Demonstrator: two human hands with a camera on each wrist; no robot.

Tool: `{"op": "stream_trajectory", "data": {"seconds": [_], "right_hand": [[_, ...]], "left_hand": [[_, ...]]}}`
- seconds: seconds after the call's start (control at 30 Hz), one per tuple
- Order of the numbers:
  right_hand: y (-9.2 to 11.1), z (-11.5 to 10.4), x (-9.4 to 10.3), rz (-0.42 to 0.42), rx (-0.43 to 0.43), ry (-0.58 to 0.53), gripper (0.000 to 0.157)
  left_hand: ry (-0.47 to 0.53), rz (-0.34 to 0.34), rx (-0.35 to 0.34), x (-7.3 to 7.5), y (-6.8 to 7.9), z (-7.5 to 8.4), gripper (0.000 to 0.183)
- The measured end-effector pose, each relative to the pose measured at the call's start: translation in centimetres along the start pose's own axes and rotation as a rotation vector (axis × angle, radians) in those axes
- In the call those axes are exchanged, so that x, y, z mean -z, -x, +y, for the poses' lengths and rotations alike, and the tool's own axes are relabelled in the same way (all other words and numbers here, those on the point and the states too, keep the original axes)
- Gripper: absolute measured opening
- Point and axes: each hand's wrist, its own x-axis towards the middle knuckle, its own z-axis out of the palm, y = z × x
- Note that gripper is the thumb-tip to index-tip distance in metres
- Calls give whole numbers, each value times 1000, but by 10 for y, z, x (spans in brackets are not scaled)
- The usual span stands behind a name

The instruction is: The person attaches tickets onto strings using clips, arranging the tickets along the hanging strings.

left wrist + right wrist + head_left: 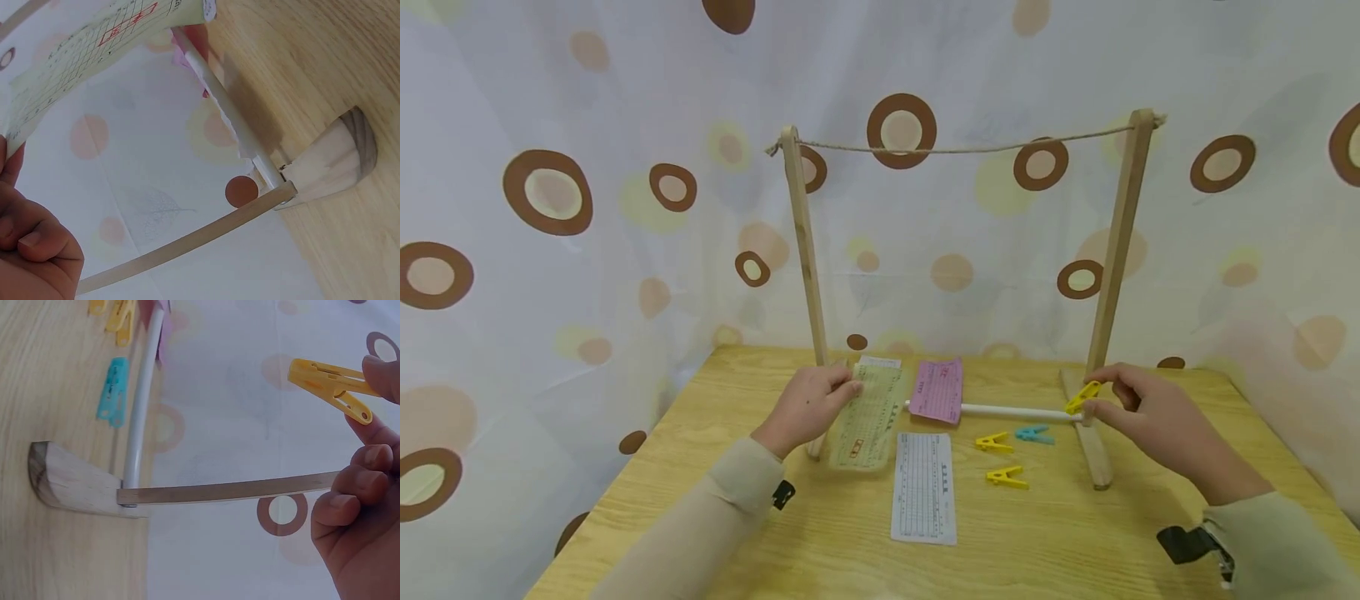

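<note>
My left hand (808, 406) pinches a pale green printed slip (872, 412) by its upper edge, and the slip hangs tilted in front of the left post. In the left wrist view the slip (100, 56) shows a grid and a red stamp. My right hand (1161, 421) pinches a yellow clothespin (1082, 397) by its handles, beside the right post; in the right wrist view the clothespin (328, 384) points away from the fingers. A pink slip (937, 390) rests over the white bar (1022, 412). Flat on the table lies a white slip (923, 487).
Two wooden posts (1120, 242) stand on feet, with a string (955, 151) tied across their tops. Two yellow clothespins (1007, 477) and a blue clothespin (1034, 434) lie on the wooden table (1030, 550). Another white paper (880, 362) shows behind the green slip. A patterned curtain surrounds the table.
</note>
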Motion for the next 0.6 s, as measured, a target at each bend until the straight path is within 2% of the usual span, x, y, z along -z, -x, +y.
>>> {"op": "stream_trajectory", "data": {"seconds": [0.37, 0.6], "right_hand": [[-6, -12, 23, 74, 40, 35, 35], [-15, -22, 48, 111, 98, 144, 30]], "left_hand": [[91, 2, -1, 7, -24, 22, 34], [129, -37, -29, 18, -36, 37, 32]]}}
